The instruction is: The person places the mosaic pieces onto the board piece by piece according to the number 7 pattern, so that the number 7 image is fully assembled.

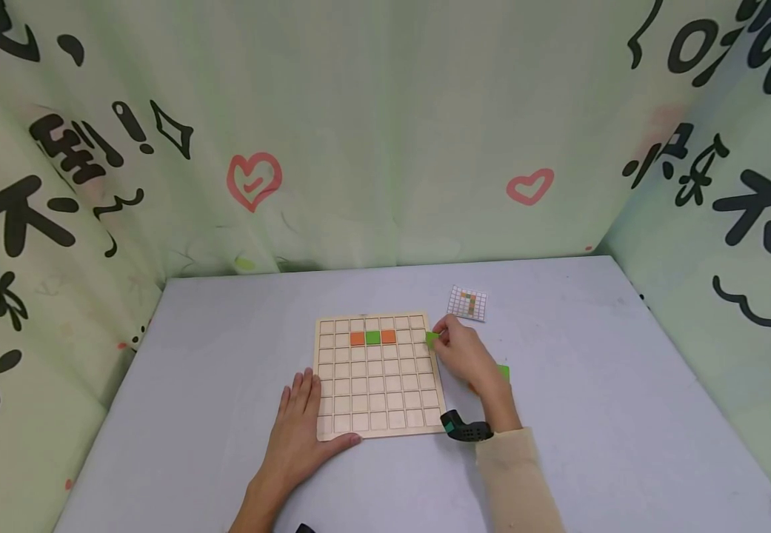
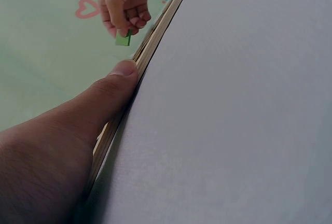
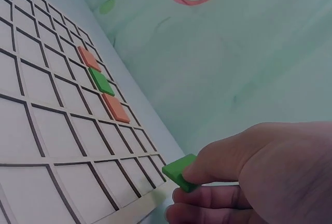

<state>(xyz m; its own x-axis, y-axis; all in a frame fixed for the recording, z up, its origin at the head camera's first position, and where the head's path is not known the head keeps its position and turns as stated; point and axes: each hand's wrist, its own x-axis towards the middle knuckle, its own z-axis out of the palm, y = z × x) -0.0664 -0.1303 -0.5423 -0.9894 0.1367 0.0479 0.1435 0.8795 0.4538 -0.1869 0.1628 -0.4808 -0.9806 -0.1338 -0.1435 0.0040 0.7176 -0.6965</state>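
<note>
A wooden grid board (image 1: 375, 385) lies flat on the table, with an orange tile (image 1: 357, 338), a green tile (image 1: 372, 337) and a second orange tile (image 1: 388, 337) side by side in one row near its far edge. My right hand (image 1: 468, 359) pinches another green square tile (image 3: 179, 169) between thumb and fingers, just over the board's right rim. At the near left corner rests my left hand (image 1: 298, 422), its straight fingers along the left side and its thumb (image 2: 116, 81) against the near edge.
Beyond the right hand lies a small card (image 1: 468, 304) printed with a coloured grid pattern. Part of a green piece (image 1: 504, 372) shows behind the right wrist, mostly hidden. A printed curtain (image 1: 392, 148) encloses the back and sides of the white table (image 1: 225, 333).
</note>
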